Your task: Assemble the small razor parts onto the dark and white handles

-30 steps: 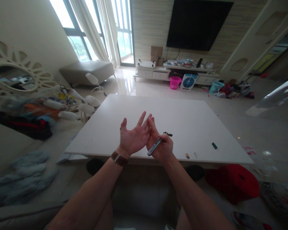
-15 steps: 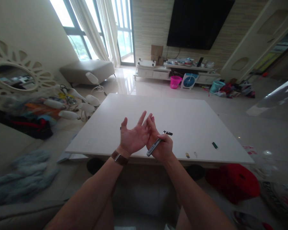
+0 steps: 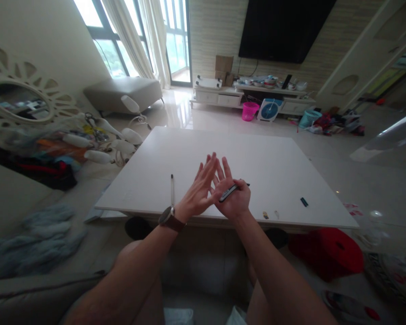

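- Over the table [image 3: 267,167], the right hand [image 3: 236,204] pins a grey tool [image 3: 228,193] beneath its thumb, apparently leaving its fingers free.
- The left hand [image 3: 196,194], unfurled and gripping nothing visible, meets the right at nine o'clock.

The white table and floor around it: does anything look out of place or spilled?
Left of the table, a branched lamp sits low, odd if meant to hang. A grey fluffy heap lies crumpled on the floor. No spill shows.
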Tool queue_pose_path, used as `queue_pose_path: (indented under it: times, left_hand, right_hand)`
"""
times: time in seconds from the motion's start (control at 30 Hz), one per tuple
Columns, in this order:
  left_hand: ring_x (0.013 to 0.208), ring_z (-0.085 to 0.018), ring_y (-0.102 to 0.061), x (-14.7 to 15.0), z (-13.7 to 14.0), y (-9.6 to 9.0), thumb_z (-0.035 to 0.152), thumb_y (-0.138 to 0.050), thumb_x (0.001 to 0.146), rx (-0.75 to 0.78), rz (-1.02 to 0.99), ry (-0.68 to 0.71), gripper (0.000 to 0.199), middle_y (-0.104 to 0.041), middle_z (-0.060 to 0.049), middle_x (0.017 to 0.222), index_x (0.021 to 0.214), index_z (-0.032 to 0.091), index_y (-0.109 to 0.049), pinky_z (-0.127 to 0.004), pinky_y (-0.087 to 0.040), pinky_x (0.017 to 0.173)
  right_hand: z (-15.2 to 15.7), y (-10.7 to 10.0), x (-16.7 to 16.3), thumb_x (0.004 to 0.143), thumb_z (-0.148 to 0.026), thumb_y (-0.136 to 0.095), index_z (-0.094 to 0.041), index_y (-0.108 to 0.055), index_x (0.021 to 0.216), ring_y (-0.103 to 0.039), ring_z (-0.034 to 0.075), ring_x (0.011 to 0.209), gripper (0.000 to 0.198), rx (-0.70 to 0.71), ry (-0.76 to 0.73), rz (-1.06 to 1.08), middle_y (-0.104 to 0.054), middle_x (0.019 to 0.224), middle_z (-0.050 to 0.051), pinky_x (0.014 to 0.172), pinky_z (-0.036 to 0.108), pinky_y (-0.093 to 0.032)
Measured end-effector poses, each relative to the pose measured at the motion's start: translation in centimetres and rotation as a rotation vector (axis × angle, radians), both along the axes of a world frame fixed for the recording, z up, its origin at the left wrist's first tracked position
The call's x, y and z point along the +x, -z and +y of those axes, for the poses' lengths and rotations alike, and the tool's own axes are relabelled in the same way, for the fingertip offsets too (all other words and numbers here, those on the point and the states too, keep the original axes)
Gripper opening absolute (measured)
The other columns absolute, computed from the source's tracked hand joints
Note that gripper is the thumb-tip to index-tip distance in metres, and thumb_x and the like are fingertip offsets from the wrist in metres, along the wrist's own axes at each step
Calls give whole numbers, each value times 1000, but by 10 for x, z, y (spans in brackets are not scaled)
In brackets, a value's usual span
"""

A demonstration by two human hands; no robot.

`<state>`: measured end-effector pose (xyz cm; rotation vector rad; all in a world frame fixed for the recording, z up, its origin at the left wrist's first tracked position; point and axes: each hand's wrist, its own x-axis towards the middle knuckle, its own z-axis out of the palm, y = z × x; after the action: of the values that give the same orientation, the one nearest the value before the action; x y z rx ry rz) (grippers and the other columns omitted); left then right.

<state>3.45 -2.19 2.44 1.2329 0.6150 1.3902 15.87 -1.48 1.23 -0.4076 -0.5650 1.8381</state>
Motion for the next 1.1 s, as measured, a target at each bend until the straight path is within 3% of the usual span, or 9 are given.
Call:
queue_pose_path:
  times: [0.1, 0.2, 0.3, 0.37, 0.43, 0.53, 0.6, 0.77, 1.1]
  left_hand:
    - [153, -34, -9, 0, 0, 6, 39, -79, 74, 250, 406, 1, 61, -37, -5, 158, 132, 29, -63, -51, 4, 124]
    - [154, -32, -10, 0, 4, 14, 53, -66, 84, 437, 751, 15, 70, -26, -3, 163, 148, 31, -47, -51, 10, 123]
    - [154, -30, -2, 1, 8, 19, 61, -56, 88, 520, 940, 32, 77, -13, -1, 167, 155, 31, -32, -50, 14, 122]
    - [154, -30, 2, 1, 10, 18, 65, -55, 87, 448, 802, 20, 79, -10, 2, 167, 155, 34, -31, -49, 14, 123]
    - [154, -28, 2, -2, 11, 15, 72, -48, 86, 249, 398, -13, 78, -14, 6, 167, 154, 38, -32, -50, 7, 124]
    - [154, -27, -11, -14, 13, 5, 77, -33, 88, -170, -316, 45, 73, -31, 6, 162, 150, 39, -38, -52, -13, 124]
    - [152, -26, -22, -24, 14, -2, 75, -31, 88, -331, -566, 108, 72, -41, 2, 157, 147, 35, -43, -50, -26, 121]
    - [149, -26, -30, -30, 11, -15, 71, -29, 90, -377, -690, 166, 71, -45, -2, 154, 145, 31, -46, -48, -33, 118]
    - [150, -26, -26, -30, 1, -24, 74, -32, 88, -384, -686, 232, 75, -45, -2, 154, 147, 29, -44, -43, -36, 115]
  right_hand:
    - [2, 1, 9, 77, -43, -43, -36, -57, 133, -42, 24, 141, 58, -6, 28, 11, -58, 142, -3, 115, 59, -31]
    - [0, 0, 14, 78, -42, -44, -38, -54, 136, -40, 24, 143, 58, -3, 35, 6, -57, 143, -4, 117, 59, -28]
    - [-2, -2, 13, 78, -41, -44, -39, -52, 138, -39, 24, 143, 60, 5, 39, -17, -55, 144, -4, 117, 58, -29]
    - [-1, -5, 10, 76, -41, -44, -39, -51, 138, -38, 24, 144, 62, 31, 53, -42, -54, 145, -4, 116, 58, -31]
    - [0, -8, 8, 74, -39, -45, -38, -52, 138, -37, 24, 144, 64, 88, 86, -75, -53, 147, -4, 116, 56, -32]
    - [1, -8, 4, 70, -37, -45, -36, -55, 136, -33, 25, 147, 66, 192, 132, -152, -52, 149, -5, 117, 54, -29]
    - [0, -7, 2, 70, -36, -44, -35, -55, 136, -30, 26, 148, 67, 247, 136, -209, -50, 150, -5, 118, 55, -25]
    - [-4, 3, -8, 72, -36, -42, -33, -54, 139, -21, 26, 152, 69, 328, 103, -282, -43, 155, -6, 120, 57, -18]
    - [-8, 28, -17, 78, -43, -54, -34, -64, 132, -2, 25, 155, 55, 651, 42, -528, -31, 161, -10, 125, 44, 0]
